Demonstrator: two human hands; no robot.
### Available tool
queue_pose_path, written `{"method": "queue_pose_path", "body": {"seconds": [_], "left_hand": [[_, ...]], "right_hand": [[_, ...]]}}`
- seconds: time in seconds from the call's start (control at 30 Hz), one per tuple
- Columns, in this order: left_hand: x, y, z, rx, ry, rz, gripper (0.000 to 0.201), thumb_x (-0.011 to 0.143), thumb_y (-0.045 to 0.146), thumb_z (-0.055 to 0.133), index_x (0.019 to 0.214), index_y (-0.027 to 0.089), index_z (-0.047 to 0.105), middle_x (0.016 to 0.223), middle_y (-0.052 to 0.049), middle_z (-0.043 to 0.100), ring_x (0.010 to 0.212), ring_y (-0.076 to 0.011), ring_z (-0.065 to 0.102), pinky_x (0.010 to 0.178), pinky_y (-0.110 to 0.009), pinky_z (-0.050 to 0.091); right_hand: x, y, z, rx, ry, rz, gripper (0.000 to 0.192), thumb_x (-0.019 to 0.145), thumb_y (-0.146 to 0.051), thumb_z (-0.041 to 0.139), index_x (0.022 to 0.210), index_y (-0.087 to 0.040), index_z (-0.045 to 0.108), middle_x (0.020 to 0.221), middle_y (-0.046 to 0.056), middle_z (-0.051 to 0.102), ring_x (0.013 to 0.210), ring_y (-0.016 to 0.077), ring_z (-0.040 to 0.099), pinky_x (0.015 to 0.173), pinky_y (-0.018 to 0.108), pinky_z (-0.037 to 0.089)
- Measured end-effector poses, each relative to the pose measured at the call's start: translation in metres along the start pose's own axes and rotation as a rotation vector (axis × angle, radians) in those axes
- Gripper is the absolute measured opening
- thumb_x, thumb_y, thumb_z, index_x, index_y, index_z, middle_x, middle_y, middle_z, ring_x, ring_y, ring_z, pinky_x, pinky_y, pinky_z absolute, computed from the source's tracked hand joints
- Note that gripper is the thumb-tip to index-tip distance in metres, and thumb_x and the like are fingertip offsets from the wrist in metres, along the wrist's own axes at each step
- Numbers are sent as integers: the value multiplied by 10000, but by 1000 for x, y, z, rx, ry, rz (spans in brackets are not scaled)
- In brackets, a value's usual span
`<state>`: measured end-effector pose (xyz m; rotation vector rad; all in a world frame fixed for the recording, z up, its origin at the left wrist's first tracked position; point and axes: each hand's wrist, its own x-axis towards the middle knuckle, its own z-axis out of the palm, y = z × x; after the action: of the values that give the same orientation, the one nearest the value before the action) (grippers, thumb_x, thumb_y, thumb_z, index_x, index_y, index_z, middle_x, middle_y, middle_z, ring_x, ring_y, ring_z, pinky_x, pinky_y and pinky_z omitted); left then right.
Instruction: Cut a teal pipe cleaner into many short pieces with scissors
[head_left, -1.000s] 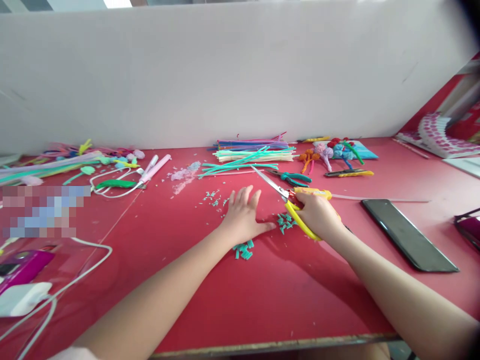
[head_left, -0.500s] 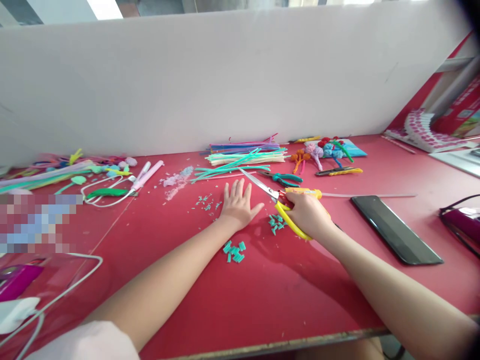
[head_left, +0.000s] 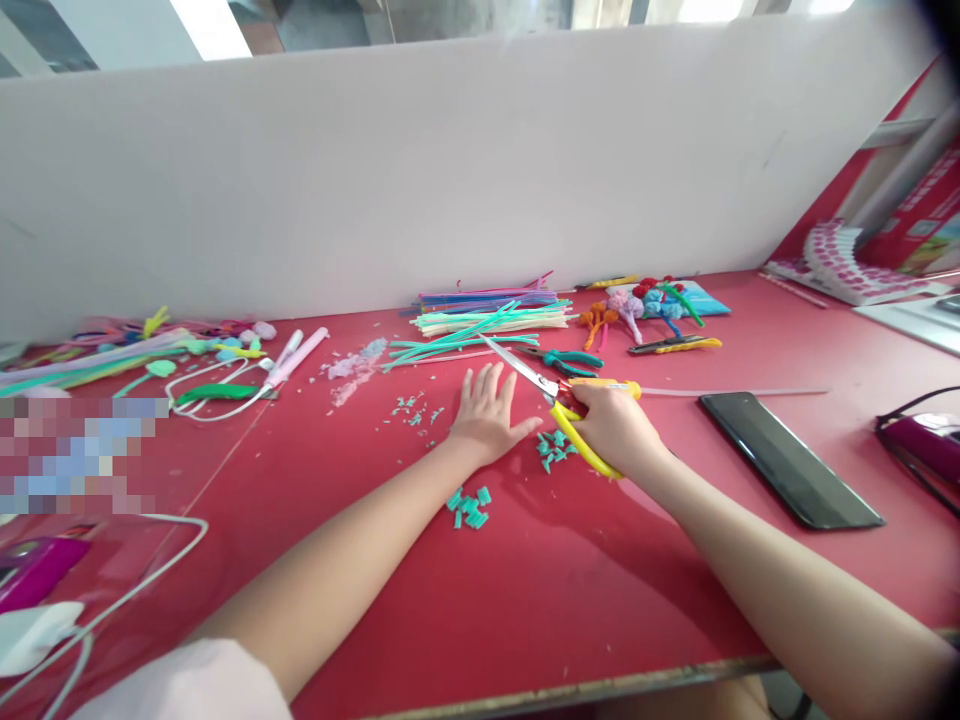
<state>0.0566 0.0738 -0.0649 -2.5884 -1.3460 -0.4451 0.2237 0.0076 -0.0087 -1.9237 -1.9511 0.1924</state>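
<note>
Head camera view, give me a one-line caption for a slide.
Right hand grips yellow-handled scissors beside teal cut pieces; left hand lies flat on the red table.

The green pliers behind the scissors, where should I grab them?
Grab the green pliers by the teal handles, coming from the right. The handles point right, toward open table; the metal tip points left, close to the scissors in the right hand.

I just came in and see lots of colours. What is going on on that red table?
A person sits at the red table. The right hand holds yellow-handled scissors, blades pointing away. The left hand lies flat and open on the table. Small teal cut pieces lie near both hands, and long pipe cleaners are piled by the wall.
</note>
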Motion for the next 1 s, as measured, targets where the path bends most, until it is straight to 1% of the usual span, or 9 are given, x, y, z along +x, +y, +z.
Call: {"method": "queue_pose_path", "body": {"seconds": [0.1, 0.3, 0.43, 0.53, 0.6, 0.73, 0.83, 0.9, 1.0], "left_hand": [[7, -13, -1, 64, 76, -14, 645, 797, 510, 344, 1258, 57, 355, 1336, -224, 308, 1269, -319, 211, 1035, -505, 67], [2, -73, -18, 121, 134, -14, 483, 820, 301, 401, 1249, 81, 368, 1325, -205, 319, 1270, -311, 207, 1031, -520, 88], [-19, -88, -43, 29, 161, 8, 535, 813, 388, 406, 1270, 122, 326, 1325, -188, 307, 1262, -306, 221, 1020, -505, 173], [-41, -84, -54, -41, -1, 224, 655, 778, 508, 404, 1322, 184, 233, 1377, -141, 249, 1280, -288, 187, 1029, -486, 179], [-50, -88, -52, -26, -83, 315, 677, 760, 547, 403, 1322, 205, 241, 1390, -126, 233, 1288, -292, 163, 1036, -494, 144], [-39, -114, -34, 34, 12, 124, 686, 763, 532, 411, 1308, 144, 257, 1375, -165, 240, 1283, -314, 162, 1025, -515, 136], [-19, -127, -26, 94, 111, -45, 579, 806, 423, 404, 1276, 101, 300, 1325, -200, 293, 1264, -319, 203, 1011, -510, 157], [-13, -123, -29, 82, 154, -88, 527, 817, 377, 397, 1257, 96, 323, 1284, -199, 338, 1239, -304, 251, 1006, -488, 186], [-20, -104, -40, -25, 181, -60, 451, 809, 374, 416, 1199, 149, 391, 1247, -155, 378, 1195, -272, 316, 985, -455, 246]], "right_hand": [[0, 3, 1, 5, 23, -4, 180, 701, -333, 406, 607, -187, 454, 534, 4, 506, 487, 99, 382, 468, 216, 189], [-1, 2, 2, 6, 36, -14, 237, 723, -380, 381, 596, -188, 439, 530, 2, 496, 480, 95, 373, 468, 216, 185], [-2, 2, 1, -7, 12, -7, 221, 713, -374, 393, 604, -191, 450, 511, -3, 477, 464, 96, 364, 461, 219, 173], [-2, 2, 1, -8, 0, -17, 196, 700, -353, 409, 596, -193, 449, 511, -7, 481, 464, 95, 367, 461, 218, 175], [-1, 1, 2, -8, -2, -18, 201, 703, -358, 409, 595, -194, 450, 511, -10, 481, 462, 94, 366, 460, 217, 175], [-2, 0, 3, -37, -7, -5, 233, 718, -383, 398, 609, -194, 479, 514, -6, 481, 454, 95, 360, 459, 221, 169], [-2, 1, 5, -45, -9, -5, 250, 728, -396, 388, 643, -194, 508, 534, 2, 498, 460, 102, 368, 467, 227, 172], [-2, 3, 5, -34, -5, -7, 258, 738, -393, 377, 651, -192, 514, 544, 7, 507, 475, 108, 380, 474, 230, 178], [-1, 4, 5, -11, 2, -9, 267, 753, -383, 364, 645, -187, 510, 553, 12, 511, 499, 111, 397, 479, 229, 186]]}}
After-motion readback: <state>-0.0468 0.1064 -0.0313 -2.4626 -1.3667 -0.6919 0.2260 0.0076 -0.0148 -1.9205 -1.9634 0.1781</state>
